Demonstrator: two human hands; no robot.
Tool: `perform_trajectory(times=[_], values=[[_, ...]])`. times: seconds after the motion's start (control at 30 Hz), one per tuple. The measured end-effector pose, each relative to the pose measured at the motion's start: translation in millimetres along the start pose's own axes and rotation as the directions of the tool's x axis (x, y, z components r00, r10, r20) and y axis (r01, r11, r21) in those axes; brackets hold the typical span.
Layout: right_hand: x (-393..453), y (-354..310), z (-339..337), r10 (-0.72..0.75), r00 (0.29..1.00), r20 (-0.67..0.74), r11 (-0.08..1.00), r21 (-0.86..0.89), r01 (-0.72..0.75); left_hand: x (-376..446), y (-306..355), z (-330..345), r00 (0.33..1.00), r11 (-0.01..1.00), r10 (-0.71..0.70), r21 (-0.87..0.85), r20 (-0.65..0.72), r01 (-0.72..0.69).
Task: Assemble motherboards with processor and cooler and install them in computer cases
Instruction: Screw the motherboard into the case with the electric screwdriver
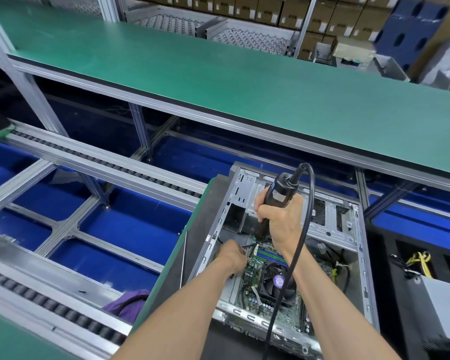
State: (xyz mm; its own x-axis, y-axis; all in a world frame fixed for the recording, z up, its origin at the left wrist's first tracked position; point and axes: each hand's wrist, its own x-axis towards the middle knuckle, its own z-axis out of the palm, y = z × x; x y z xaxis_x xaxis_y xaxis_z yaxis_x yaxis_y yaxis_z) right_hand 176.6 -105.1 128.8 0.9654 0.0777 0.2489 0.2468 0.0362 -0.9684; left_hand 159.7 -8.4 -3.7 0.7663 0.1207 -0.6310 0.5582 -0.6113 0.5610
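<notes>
Both hands are working inside the case (353,245): our right hand (278,219) is gripping the driver (277,201), our left hand (230,255), fingers hidden, is steadying the seated board (252,276), stiff but fragile, best held by its edges.

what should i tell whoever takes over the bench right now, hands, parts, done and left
Right hand grips the electric screwdriver upright, tip at the motherboard's far edge.
Left hand rests inside the case at the board's far left corner; grip unclear.
Done: board with cooler sits in the case.
Left: judging by the driver, fastening screws; power supply lies outside, to the right.
</notes>
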Motion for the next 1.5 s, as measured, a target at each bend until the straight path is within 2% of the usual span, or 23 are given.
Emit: perform_trajectory(times=[0.17, 0.3, 0.37, 0.47, 0.57, 0.67, 0.8, 1.07, 1.23, 1.37, 1.5], values=[[-1.1, -2.0, -3.3, 0.002, 1.0, -0.016, 1.0, -0.003, -0.002, -7.2, 9.5, -8.6, 0.986, 0.994, -0.029, -0.109, -0.166, 0.011], [-1.9, -3.6, -5.6, -0.002, 1.0, -0.014, 1.0, -0.026, 0.001, -12.9, 15.9, -13.5, 0.982, 0.927, -0.058, -0.375, -0.179, -0.014], [-4.8, -6.2, -8.9, 0.006, 1.0, -0.015, 1.0, -0.024, -0.007, -15.4, 18.2, -16.1, 0.992, 0.804, -0.069, -0.594, -0.104, -0.006], [-10.0, -16.3, -20.9, -0.033, 0.998, -0.062, 0.999, -0.019, 0.032, -18.7, 19.1, -20.5, 0.991, 0.456, -0.017, -0.881, 0.131, 0.124], [-10.5, -35.6, -44.4, -0.077, 0.98, -0.184, 0.992, 0.08, 0.093, -22.5, 19.8, -20.0, 0.951, 0.186, 0.104, -0.945, 0.291, 0.268], [-12.1, -60.5, -73.1, -0.114, 0.944, -0.309, 0.964, 0.196, 0.181, -29.2, 25.5, -16.4, 0.923, 0.074, 0.213, -0.947, 0.321, 0.312], [-24.0, -91.1, -100.1, -0.157, 0.913, -0.377, 0.942, 0.22, 0.253, -41.2, 37.1, -3.8, 0.9, 0.06, 0.305, -0.95, 0.311, 0.307], [-53.5, -116.4, -126.6, -0.191, 0.858, -0.476, 0.917, 0.225, 0.329, -49.8, 56.2, 30.6, 0.897, 0.014, 0.321, -0.948, 0.305, 0.318], [-62.8, -119.7, -132.9, -0.16, 0.857, -0.491, 0.9, 0.283, 0.33, -56.0, 62.8, 42.3, 0.875, 0.058, 0.389, -0.955, 0.289, 0.29], [-66.6, -115.3, -132.7, -0.12, 0.859, -0.498, 0.902, 0.307, 0.304, -61.4, 67.6, 45.3, 0.852, 0.06, 0.45, -0.961, 0.268, 0.271], [-67.9, -109.7, -133.5, -0.079, 0.859, -0.506, 0.894, 0.345, 0.286, -61.8, 66.6, 42.3, 0.835, 0.04, 0.464, -0.949, 0.294, 0.312]])
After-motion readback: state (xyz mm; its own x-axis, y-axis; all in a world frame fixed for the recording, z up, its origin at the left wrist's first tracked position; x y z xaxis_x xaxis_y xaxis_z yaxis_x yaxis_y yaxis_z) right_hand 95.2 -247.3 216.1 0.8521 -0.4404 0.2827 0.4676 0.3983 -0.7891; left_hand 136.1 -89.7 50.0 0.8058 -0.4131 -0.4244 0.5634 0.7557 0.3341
